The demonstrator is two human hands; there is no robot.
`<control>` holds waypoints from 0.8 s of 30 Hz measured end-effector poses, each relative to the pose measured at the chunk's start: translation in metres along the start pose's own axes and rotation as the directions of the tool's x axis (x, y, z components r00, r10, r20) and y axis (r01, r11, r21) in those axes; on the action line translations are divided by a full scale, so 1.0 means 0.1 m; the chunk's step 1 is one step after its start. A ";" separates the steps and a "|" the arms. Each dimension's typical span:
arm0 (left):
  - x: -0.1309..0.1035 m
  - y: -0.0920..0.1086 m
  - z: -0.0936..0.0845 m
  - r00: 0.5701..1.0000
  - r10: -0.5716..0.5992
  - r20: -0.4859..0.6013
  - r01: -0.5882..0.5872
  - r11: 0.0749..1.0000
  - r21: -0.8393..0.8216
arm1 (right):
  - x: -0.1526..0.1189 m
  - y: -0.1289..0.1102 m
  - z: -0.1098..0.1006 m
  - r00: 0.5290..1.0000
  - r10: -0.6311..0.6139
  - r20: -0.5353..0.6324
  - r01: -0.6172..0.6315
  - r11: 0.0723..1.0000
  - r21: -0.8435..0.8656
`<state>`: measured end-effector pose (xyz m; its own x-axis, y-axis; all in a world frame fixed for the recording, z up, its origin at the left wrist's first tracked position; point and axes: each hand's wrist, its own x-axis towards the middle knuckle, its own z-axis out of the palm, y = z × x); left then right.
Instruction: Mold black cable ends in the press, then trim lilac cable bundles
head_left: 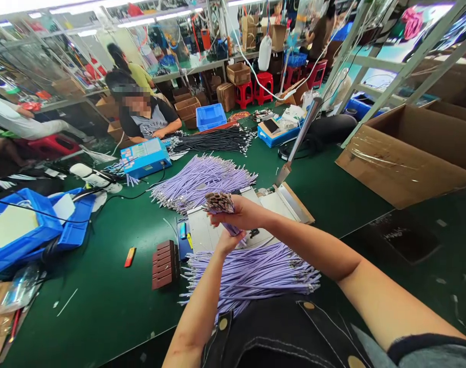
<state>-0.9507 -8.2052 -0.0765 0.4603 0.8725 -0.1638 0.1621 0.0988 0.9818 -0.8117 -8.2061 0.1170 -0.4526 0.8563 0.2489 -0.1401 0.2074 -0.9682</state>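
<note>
Above a paper cutter [206, 233], both my hands grip one bundle of purple cables [219, 203], its metal connector ends gathered at the top. My right hand [246, 212] is wrapped round the bundle just below those ends. Lower down, my left hand [229, 240] is closed round the cables. A loose pile of purple cables [251, 276] lies close to my body, below my hands. Beyond the cutter a second heap of purple cables [202, 179] spreads over the green table. The cutter's long lever [300, 138] stands raised on the right.
Left of my hands are a brown slotted block [164, 265], an orange lighter [130, 256] and blue bins [25, 225]. A blue box-shaped device [146, 157] stands near a co-worker [144, 112] across the table, beside black cables [217, 140]. On the right sits a large cardboard box [401, 153].
</note>
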 end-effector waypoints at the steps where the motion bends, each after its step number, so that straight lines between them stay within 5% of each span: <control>1: 0.00 0.01 -0.02 1.000 -0.005 0.014 0.005 1.000 0.000 | 0.03 -0.09 0.01 0.999 -0.029 -0.026 0.028 1.000 -0.014; 6: 0.06 0.23 -0.07 0.995 0.011 0.103 -0.010 1.000 -0.009 | 0.24 -0.60 0.04 0.984 -0.122 -0.132 0.116 0.992 -0.052; 10: 0.10 0.26 0.03 0.994 0.016 0.105 -0.011 0.998 -0.055 | 0.32 -0.74 0.07 0.973 -0.112 -0.201 0.097 0.992 -0.081; 17: 0.05 -0.14 0.24 1.000 -0.014 0.003 0.014 0.998 -0.055 | 0.25 -0.43 0.07 0.983 -0.052 -0.176 0.051 0.999 -0.013; 24: 0.05 -0.42 0.18 1.000 -0.015 -0.021 0.014 0.999 -0.038 | 0.18 -0.04 -0.02 0.986 -0.046 -0.158 0.061 0.994 0.090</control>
<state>-0.9396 -8.2138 -0.1205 0.4396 0.8807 -0.1763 0.1354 0.1290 0.9823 -0.8175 -8.1907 0.1256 -0.3003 0.9099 0.2861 -0.2461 0.2158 -0.9449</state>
